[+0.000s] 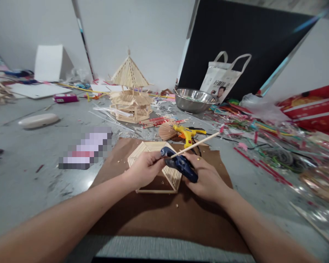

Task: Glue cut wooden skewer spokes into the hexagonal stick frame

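Forearms point(57, 219), right hand point(208, 179), stick point(199, 144) (pale) beyond

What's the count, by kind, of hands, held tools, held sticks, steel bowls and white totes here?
Hands: 2 (left hand, right hand)
Held tool: 1
Held stick: 1
Steel bowl: 1
White tote: 1
Total: 6

Pale tan stick point(197, 143), apparently navy tool point(183, 168), brown sheet point(142, 219)
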Available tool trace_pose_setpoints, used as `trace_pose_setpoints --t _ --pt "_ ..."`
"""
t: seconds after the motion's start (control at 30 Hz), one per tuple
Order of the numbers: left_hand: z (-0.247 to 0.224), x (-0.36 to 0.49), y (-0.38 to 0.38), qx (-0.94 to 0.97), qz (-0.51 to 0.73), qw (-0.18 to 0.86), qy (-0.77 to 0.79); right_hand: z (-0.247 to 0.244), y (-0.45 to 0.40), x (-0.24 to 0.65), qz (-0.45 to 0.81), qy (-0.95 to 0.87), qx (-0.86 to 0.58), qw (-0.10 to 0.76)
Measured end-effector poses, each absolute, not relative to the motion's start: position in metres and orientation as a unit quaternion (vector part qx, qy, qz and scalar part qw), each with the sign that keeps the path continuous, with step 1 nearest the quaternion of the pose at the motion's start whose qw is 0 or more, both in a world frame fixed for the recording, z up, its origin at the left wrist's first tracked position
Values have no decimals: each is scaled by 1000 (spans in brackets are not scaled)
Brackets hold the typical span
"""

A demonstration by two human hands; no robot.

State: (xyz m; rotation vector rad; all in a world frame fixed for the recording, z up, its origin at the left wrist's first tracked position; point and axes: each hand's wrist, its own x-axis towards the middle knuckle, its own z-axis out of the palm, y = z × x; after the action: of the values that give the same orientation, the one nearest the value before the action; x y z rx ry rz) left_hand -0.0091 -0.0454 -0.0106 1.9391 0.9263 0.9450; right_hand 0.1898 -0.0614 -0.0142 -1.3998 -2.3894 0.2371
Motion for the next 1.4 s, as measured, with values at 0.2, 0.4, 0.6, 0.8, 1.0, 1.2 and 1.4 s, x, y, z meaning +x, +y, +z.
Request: trace_pose_setpoints --t 0.2,0.4,0.6,0.8,1.0,1.2,1.4 --pt "-15 -9 -44 767 348 389 374 -14 -63 190 64 -846 -500 171" --pt "-15 -9 -44 768 360 388 359 -10 -65 187 64 -841 -517 148" --pt "-16 -7 -44 751 368 398 376 -9 -66 185 74 -842 -518 132" --pt "-18 -7 -41 726 365 416 408 -3 -66 182 100 -831 -535 116" --pt "-14 -7 -39 700 342 447 440 -1 -63 179 120 -827 -537 116" --pt "-14 -5 -36 675 334 477 453 1 -59 176 141 -820 -545 105" --pt "-16 -5 -34 667 333 479 463 -1 -58 176 166 -817 -543 104"
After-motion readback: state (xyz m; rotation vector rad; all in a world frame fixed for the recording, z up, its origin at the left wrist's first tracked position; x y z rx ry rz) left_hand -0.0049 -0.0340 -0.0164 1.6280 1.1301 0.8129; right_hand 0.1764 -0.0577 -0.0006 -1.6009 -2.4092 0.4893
